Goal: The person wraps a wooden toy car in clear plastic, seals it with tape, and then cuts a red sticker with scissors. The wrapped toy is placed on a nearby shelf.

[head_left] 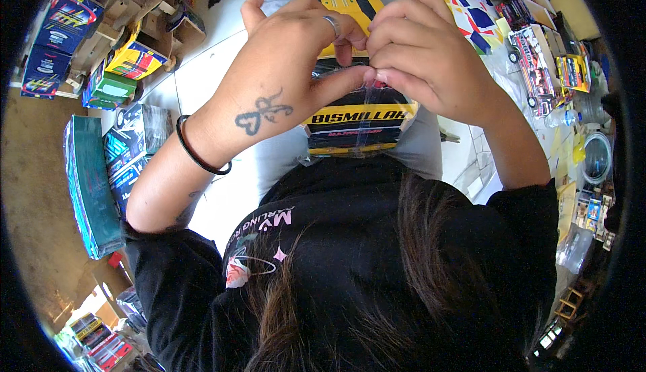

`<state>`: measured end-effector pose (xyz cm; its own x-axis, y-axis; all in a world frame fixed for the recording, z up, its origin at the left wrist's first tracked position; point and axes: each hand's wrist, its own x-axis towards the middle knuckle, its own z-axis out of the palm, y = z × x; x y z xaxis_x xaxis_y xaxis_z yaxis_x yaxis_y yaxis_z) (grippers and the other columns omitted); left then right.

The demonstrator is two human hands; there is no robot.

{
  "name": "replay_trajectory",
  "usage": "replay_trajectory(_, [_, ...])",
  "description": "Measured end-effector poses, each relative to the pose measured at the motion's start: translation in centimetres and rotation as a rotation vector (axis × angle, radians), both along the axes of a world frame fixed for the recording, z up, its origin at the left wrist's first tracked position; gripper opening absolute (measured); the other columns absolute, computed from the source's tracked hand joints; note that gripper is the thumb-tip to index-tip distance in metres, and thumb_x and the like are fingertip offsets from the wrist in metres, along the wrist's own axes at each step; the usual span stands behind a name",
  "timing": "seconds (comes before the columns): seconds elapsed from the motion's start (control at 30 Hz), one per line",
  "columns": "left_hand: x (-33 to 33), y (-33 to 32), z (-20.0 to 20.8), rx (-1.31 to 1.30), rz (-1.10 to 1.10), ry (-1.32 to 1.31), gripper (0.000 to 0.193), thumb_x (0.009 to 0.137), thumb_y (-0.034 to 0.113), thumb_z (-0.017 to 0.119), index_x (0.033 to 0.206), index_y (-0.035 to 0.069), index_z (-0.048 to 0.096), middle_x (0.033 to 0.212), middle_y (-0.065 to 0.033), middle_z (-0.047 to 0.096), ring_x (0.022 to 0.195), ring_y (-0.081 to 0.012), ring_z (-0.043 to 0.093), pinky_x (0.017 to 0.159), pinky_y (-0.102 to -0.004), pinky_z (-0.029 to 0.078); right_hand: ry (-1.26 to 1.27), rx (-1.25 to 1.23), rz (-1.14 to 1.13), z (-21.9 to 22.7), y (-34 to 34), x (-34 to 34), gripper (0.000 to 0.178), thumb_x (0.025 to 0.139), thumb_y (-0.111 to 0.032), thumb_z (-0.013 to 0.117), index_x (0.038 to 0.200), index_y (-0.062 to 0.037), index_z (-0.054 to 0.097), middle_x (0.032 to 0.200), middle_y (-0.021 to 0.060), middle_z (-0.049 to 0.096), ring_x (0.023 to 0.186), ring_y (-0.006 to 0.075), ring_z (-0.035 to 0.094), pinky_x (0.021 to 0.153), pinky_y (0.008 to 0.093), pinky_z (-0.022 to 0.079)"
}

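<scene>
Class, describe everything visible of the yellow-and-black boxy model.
The boxy model is long, yellow and black, with glossy panels and dark lettering on its near end. A clear strip, apparently plastic tape, runs down that end. It lies lengthwise between legs in grey trousers. The left hand and right hand meet over its middle, hiding part; exact contact is unclear.

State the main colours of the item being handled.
Yellow and black; the item shows best in the head view.
</scene>
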<state>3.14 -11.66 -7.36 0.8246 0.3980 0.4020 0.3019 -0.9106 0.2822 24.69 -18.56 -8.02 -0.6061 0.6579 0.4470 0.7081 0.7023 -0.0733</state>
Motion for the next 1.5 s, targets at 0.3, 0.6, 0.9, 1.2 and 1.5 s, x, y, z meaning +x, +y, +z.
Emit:
replay_trajectory(0.3, [-0.1, 0.1, -0.9, 0.074, -0.031, -0.058, 0.006, 0.078, 0.019, 0.070, 0.077, 0.014, 0.067, 0.080, -0.0002, 0.063, 0.095, -0.0193, 0.056, 0.101, -0.0540, 0.018, -0.034, -0.136, -0.086, 1.3, 0.0, 1.7, 0.013, 0.075, -0.015, 0.067, 0.077, -0.0056, 0.058, 0.089, 0.0058, 0.056, 0.096, 0.0248, 0.052, 0.089, 0.0382, 0.034])
replay_trajectory(0.6, [-0.5, 0.2, -0.7, 0.039, -0.030, -0.016, 0.008, 0.075, 0.016, 0.073, 0.079, 0.013, 0.067, 0.085, 0.0009, 0.064, 0.100, -0.0171, 0.057, 0.106, -0.0479, 0.016, 0.122, -0.021, -0.058, -0.6, -0.5, 0.0, 0.013, 0.073, -0.015, 0.070, 0.082, -0.0078, 0.063, 0.089, 0.0038, 0.061, 0.097, 0.0236, 0.054, 0.088, 0.0378, 0.036])
replay_trajectory(0.9, [-1.6, -0.4, 0.5, -0.066, -0.011, -0.012, 0.013, 0.079, 0.019, 0.071, 0.087, 0.011, 0.064, 0.086, 0.0002, 0.063, 0.098, -0.0179, 0.057, 0.107, -0.0469, 0.015, 0.211, -0.147, 0.022, -0.7, 0.2, 0.0, 0.008, 0.075, -0.013, 0.067, 0.079, -0.0073, 0.063, 0.084, 0.0041, 0.061, 0.095, 0.0231, 0.054, 0.086, 0.0371, 0.036])
replay_trajectory(1.2, [0.4, 0.3, -1.1, -0.326, -0.083, -0.078, 0.012, 0.084, 0.014, 0.063, 0.095, 0.007, 0.064, 0.098, -0.0053, 0.062, 0.100, -0.0176, 0.057, 0.100, -0.0376, 0.033, 0.131, -0.063, -0.014, 0.0, 0.3, 0.0, 0.012, 0.075, -0.016, 0.068, 0.081, -0.0083, 0.062, 0.087, 0.0036, 0.059, 0.097, 0.0240, 0.054, 0.088, 0.0396, 0.035])
replay_trajectory(1.5, [1.1, 1.2, -2.6, -1.154, -0.080, -0.150, 0.021, 0.089, 0.017, 0.058, 0.096, -0.002, 0.064, 0.089, -0.0084, 0.068, 0.082, -0.0109, 0.062, 0.078, -0.0244, 0.047, -0.080, 0.399, -0.121, -1.6, -1.1, -1.3, 0.019, 0.071, -0.020, 0.067, 0.085, -0.0085, 0.062, 0.091, 0.0000, 0.057, 0.100, 0.0179, 0.053, 0.094, 0.0448, 0.035])
